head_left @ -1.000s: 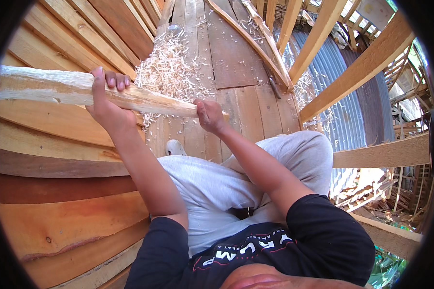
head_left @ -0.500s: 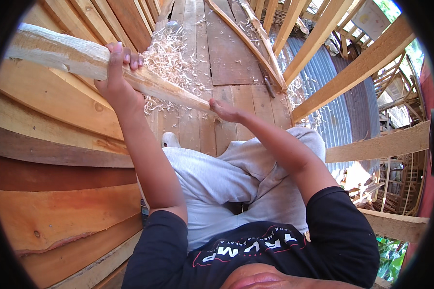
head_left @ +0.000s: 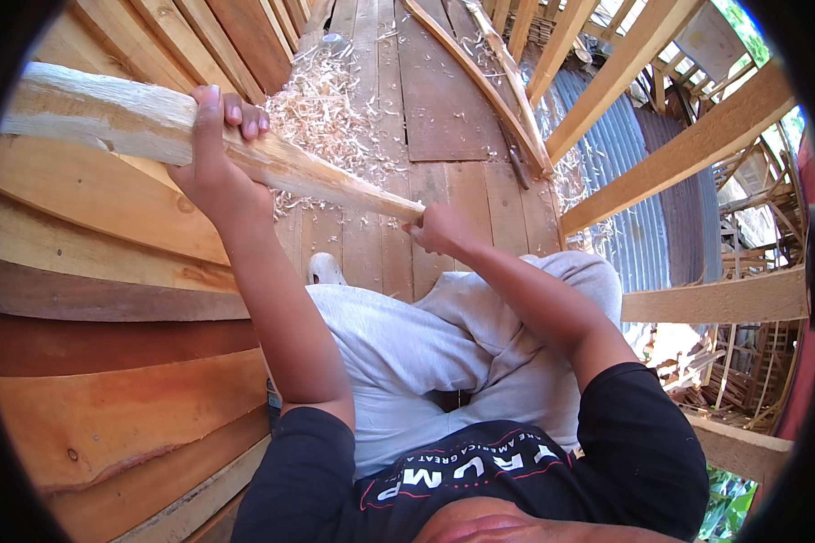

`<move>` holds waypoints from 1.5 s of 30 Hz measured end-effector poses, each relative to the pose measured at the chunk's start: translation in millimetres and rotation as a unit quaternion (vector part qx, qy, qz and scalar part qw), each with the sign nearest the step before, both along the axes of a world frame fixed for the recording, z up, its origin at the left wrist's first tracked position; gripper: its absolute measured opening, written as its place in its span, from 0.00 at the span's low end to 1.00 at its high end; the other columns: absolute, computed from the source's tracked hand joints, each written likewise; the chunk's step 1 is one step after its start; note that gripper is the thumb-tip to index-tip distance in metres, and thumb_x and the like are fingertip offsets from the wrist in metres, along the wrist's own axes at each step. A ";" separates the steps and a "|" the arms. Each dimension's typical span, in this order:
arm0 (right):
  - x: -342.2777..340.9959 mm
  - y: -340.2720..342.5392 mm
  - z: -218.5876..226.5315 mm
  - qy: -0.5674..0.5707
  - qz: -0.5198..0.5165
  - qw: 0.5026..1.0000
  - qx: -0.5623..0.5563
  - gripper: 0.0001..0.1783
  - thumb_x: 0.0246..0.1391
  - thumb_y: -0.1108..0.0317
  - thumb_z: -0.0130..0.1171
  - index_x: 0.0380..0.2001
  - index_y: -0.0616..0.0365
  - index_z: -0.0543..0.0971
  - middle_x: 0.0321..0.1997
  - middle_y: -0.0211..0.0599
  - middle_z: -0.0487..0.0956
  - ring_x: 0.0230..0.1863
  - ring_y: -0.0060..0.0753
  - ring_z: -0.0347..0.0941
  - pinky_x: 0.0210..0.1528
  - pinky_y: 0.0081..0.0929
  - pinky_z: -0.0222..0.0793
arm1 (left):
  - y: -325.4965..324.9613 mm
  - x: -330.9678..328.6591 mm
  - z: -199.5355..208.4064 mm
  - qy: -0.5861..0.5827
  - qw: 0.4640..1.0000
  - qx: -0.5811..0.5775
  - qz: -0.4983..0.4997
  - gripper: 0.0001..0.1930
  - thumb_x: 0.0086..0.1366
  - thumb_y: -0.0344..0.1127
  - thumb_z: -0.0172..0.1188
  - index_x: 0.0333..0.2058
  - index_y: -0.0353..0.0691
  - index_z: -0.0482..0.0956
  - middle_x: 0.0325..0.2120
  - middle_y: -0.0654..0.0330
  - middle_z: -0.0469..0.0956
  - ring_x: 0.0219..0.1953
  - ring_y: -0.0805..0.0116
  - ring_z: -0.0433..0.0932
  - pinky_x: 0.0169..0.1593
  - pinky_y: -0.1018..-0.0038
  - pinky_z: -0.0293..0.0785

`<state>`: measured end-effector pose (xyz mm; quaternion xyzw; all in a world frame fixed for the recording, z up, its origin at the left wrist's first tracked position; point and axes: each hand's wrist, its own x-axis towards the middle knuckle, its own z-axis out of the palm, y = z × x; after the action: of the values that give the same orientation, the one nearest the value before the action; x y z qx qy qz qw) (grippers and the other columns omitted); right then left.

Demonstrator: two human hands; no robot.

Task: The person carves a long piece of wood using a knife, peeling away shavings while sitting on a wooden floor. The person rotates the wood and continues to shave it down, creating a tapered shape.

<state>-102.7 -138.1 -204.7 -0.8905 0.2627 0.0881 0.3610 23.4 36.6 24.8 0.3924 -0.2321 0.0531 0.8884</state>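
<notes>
A long pale wooden pole (head_left: 326,175), stripped of bark and tapering toward its right end, lies across in front of me, its thick end running off to the upper left. My left hand (head_left: 222,145) is closed round the thicker part, with thumb and fingertips showing on top. At the thin end, my right hand (head_left: 441,228) grips the tip, its fingers wrapped round and partly hidden. Beneath the pole, a heap of curled wood shavings (head_left: 321,113) covers the floorboards.
Stacked planks (head_left: 127,403) line the left side. A wooden railing (head_left: 679,156) slants along the right, with corrugated metal sheets (head_left: 629,176) beyond it. A long curved wooden strip (head_left: 475,77) lies on the plank floor (head_left: 362,244), near a dark, thin tool (head_left: 519,169).
The thin end of the pole and my right hand have shifted slightly right and down. My left hand keeps its grip, and the whole view has tilted a little.
</notes>
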 end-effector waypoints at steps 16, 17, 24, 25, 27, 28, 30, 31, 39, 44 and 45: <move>9.0 -24.2 -10.2 0.004 0.035 0.994 0.104 0.12 0.43 0.66 0.56 0.19 0.62 0.83 0.13 0.34 0.78 0.14 0.26 0.74 0.21 0.29 0.70 | 1.8 5.7 -6.8 -0.022 1.000 0.016 -0.008 0.09 0.62 0.33 0.59 0.36 0.38 0.69 0.23 0.64 0.63 0.25 0.74 0.62 0.34 0.73 0.63; 10.0 -23.4 -8.5 0.009 0.036 0.995 0.097 0.11 0.42 0.67 0.55 0.18 0.62 0.83 0.13 0.34 0.78 0.14 0.27 0.74 0.21 0.30 0.71 | 2.1 5.7 -6.8 -0.025 0.999 0.017 -0.011 0.09 0.62 0.33 0.59 0.36 0.38 0.69 0.23 0.64 0.63 0.25 0.74 0.62 0.34 0.73 0.62; 17.4 -22.2 -2.8 0.028 0.065 0.995 0.073 0.11 0.40 0.70 0.53 0.16 0.63 0.82 0.14 0.36 0.79 0.17 0.31 0.76 0.25 0.30 0.74 | 2.8 4.2 -5.0 -0.023 0.999 0.022 -0.007 0.08 0.63 0.33 0.58 0.36 0.38 0.68 0.23 0.64 0.63 0.25 0.74 0.62 0.33 0.73 0.61; 18.2 -21.9 -2.3 0.030 0.067 0.995 0.073 0.11 0.40 0.70 0.52 0.15 0.63 0.82 0.14 0.36 0.79 0.17 0.31 0.76 0.25 0.30 0.74 | 2.8 4.0 -4.8 -0.023 0.999 0.028 -0.002 0.08 0.63 0.33 0.58 0.35 0.38 0.68 0.23 0.64 0.63 0.25 0.74 0.62 0.33 0.73 0.61; 18.5 -24.3 -2.5 0.034 0.070 0.994 0.072 0.11 0.39 0.71 0.52 0.14 0.64 0.82 0.13 0.37 0.79 0.17 0.32 0.77 0.25 0.30 0.74 | 0.5 3.4 -4.8 -0.022 0.999 0.038 0.005 0.08 0.63 0.34 0.58 0.35 0.39 0.68 0.23 0.64 0.63 0.25 0.74 0.62 0.34 0.73 0.61; 19.2 -25.6 -3.4 0.029 0.090 0.993 0.071 0.11 0.39 0.71 0.52 0.13 0.63 0.81 0.13 0.37 0.79 0.17 0.32 0.76 0.25 0.30 0.74 | 0.2 2.7 -4.6 -0.021 0.999 0.040 0.010 0.08 0.63 0.34 0.57 0.35 0.39 0.67 0.23 0.64 0.63 0.25 0.74 0.62 0.34 0.73 0.61; 19.5 -30.2 -4.9 0.020 0.122 0.990 0.068 0.11 0.38 0.72 0.52 0.12 0.63 0.81 0.12 0.38 0.78 0.16 0.32 0.76 0.24 0.30 0.73 | -0.1 2.5 -4.6 -0.017 0.999 0.043 0.014 0.08 0.63 0.35 0.57 0.34 0.39 0.67 0.23 0.64 0.62 0.25 0.74 0.61 0.34 0.73 0.61; 20.9 -32.6 -9.7 0.009 0.143 0.987 0.072 0.11 0.38 0.72 0.52 0.12 0.63 0.81 0.12 0.37 0.78 0.16 0.32 0.76 0.23 0.30 0.73 | 1.1 2.4 -4.4 -0.021 0.999 0.048 0.010 0.09 0.64 0.36 0.57 0.32 0.40 0.66 0.23 0.65 0.62 0.25 0.75 0.60 0.35 0.73 0.61; 24.5 -54.0 -19.8 0.003 0.241 0.958 0.158 0.08 0.32 0.75 0.51 0.10 0.66 0.78 0.12 0.38 0.78 0.14 0.28 0.74 0.17 0.28 0.69 | 0.9 4.7 -6.5 -0.033 0.999 0.041 -0.003 0.08 0.64 0.34 0.57 0.31 0.41 0.67 0.22 0.65 0.62 0.25 0.75 0.61 0.34 0.73 0.61; 21.7 -61.6 -16.0 0.024 0.258 0.954 0.149 0.09 0.35 0.73 0.54 0.10 0.66 0.77 0.11 0.36 0.77 0.12 0.26 0.72 0.17 0.27 0.67 | -4.0 -3.0 -4.8 -0.036 0.998 0.044 0.025 0.05 0.63 0.30 0.57 0.32 0.40 0.70 0.22 0.64 0.64 0.24 0.74 0.62 0.32 0.73 0.62; 21.3 -62.6 -13.4 0.034 0.259 0.954 0.147 0.07 0.33 0.73 0.55 0.11 0.66 0.78 0.12 0.37 0.78 0.13 0.27 0.73 0.17 0.27 0.67 | -6.0 -5.4 -4.1 -0.033 0.998 0.049 0.037 0.05 0.63 0.30 0.57 0.32 0.40 0.70 0.21 0.65 0.64 0.23 0.74 0.62 0.32 0.73 0.62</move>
<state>-81.4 -200.7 -218.1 -0.8614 0.0198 0.2466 0.4436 18.0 30.6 20.7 0.4413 -0.2493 0.0874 0.8576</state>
